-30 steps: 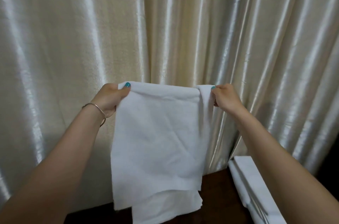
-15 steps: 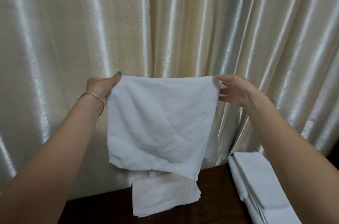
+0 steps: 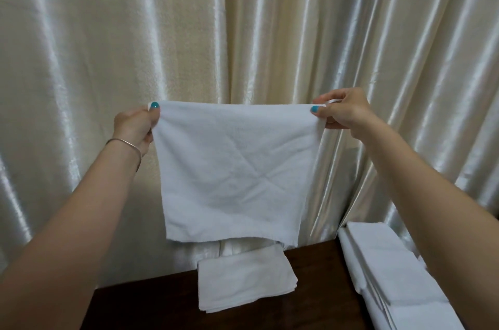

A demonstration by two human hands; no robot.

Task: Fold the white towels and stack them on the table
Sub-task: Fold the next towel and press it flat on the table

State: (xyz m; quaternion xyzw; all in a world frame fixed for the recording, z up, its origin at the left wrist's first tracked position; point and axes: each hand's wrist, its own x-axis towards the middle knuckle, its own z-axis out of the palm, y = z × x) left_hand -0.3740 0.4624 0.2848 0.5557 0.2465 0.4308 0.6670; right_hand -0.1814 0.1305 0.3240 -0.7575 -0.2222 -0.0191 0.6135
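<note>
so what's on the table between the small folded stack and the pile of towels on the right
Nothing: the head view shows only bare dark table between the folded stack and the right pile.

One view only, from the person's head, looking forward and slightly down along both outstretched forearms. It faces a cream satin curtain (image 3: 243, 32) that fills nearly the whole picture, close behind the action. The raised white towel (image 3: 237, 173) hangs dead centre, near the lens. The dark wooden table (image 3: 318, 289) just creeps in along the bottom edge, seen from above. Wide-angle bend shows at the edges. No second view shares the scene.
</note>
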